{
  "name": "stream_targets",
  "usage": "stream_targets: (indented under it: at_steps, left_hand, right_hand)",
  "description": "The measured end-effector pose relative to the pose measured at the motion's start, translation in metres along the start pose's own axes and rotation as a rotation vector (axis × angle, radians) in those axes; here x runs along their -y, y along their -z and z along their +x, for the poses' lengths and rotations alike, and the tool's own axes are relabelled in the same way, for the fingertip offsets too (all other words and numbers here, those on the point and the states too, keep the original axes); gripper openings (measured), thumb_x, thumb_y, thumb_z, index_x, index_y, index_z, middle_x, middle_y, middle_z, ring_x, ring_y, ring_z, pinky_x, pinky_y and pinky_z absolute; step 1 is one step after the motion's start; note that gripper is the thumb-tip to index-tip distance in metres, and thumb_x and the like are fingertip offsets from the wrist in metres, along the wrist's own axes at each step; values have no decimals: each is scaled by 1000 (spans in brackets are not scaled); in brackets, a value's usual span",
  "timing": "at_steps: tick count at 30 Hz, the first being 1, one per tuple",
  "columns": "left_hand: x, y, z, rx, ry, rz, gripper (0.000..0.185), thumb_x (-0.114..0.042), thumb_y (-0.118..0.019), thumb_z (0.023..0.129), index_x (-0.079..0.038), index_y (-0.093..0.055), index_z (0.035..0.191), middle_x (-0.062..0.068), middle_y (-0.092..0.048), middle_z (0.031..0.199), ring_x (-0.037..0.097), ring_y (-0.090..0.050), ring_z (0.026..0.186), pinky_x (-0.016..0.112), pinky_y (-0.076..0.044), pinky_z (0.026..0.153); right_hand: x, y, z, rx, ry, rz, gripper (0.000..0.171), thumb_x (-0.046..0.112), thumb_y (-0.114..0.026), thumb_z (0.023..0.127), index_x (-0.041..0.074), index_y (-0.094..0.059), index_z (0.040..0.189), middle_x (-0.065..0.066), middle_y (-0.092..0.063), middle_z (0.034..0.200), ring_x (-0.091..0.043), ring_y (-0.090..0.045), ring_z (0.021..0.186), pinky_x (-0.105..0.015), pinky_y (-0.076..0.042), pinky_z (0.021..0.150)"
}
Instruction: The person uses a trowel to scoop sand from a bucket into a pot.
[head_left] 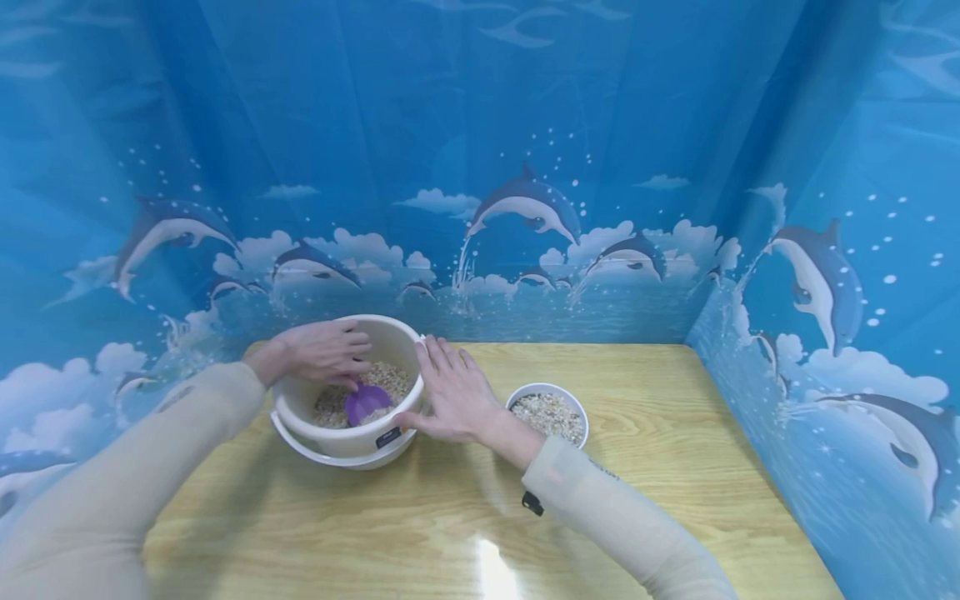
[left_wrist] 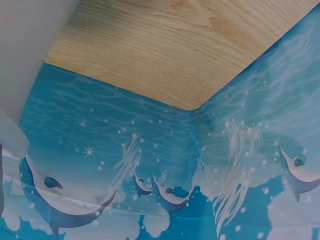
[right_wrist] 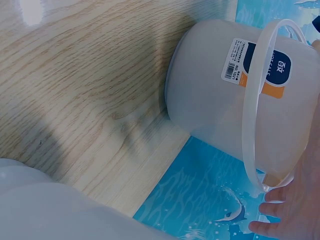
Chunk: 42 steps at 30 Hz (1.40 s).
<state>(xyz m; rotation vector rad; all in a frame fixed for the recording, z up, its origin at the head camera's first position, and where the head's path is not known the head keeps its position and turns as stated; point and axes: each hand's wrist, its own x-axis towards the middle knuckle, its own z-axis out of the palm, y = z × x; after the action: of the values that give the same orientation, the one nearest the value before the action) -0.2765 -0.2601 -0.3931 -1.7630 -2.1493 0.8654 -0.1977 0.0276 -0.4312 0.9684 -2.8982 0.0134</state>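
Head view: left hand [head_left: 324, 353] reaches into the white bucket [head_left: 341, 433], fingers curled round the handle of a purple scoop [head_left: 365, 402]; scoop blade sits in the pale grain [head_left: 390, 377] just below the fingertips. Right hand [head_left: 452, 393] lies w/ fingers straight and slightly spread, flat against the bucket's outer wall, thumb near the dark label. Small white bowl [head_left: 576, 412], also full of grain, stands just beside the right wrist, on the side away from the bucket. Both vessels rest on the wooden worktop [head_left: 675, 467], bucket near its far-left corner. Right wrist view: bucket wall w/ sticker [right_wrist: 250, 62] and thin hoop handle [right_wrist: 252, 120], fingertips at its base. Left wrist view: only worktop and dolphin-print backdrop [left_wrist: 165, 165]; hand not seen there.
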Motion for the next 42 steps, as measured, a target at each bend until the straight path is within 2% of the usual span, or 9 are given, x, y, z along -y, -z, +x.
stream_targets:
  at_steps: [9, 21, 30, 37, 42]
  left_hand:
    - [-1, 2, 2, 47, 56, -146, 42, -61, -46, 106, -26, -68, 115, 3, -73, 119, 24, -65, 116, 49, -52, 105]
    - [0, 6, -3, 117, 123, -242, 42, -55, -46, 109, -24, -69, 125, 9, -72, 130, 31, -64, 127, 57, -48, 112]
    - [1, 9, -6, 86, 164, -271, 37, -50, -48, 109, -21, -69, 118, 6, -73, 119, 27, -65, 116, 52, -51, 101]
    - [3, 10, -9, 114, 212, -301, 39, -48, -49, 109, -19, -69, 127, 15, -70, 136, 38, -63, 132, 63, -46, 113]
    - [2, 9, -11, 110, 234, -294, 36, -47, -50, 109, -18, -68, 121, 17, -70, 135, 37, -63, 131, 61, -47, 111]
  right_hand:
    - [0, 0, 0, 7, -2, -5, 118, 91, -32, 92, 7, -4, 169, -18, -10, 178, -35, -19, 165, -55, -25, 131]
    - [0, 0, 0, 6, -3, -1, 118, 92, -32, 92, 7, -3, 169, -17, -11, 178, -34, -19, 165, -54, -25, 131]
    - [0, 0, 0, 2, 2, -6, 119, 92, -31, 92, 7, -3, 169, -17, -10, 178, -35, -19, 165, -54, -25, 130]
    - [-1, -1, 0, -6, 6, -3, 119, 92, -32, 92, 7, -4, 169, -18, -12, 177, -35, -21, 165, -55, -26, 130]
    - [-1, 0, 0, -6, 10, 7, 118, 91, -33, 92, 7, -4, 169, -18, -12, 177, -35, -21, 165, -55, -26, 130]
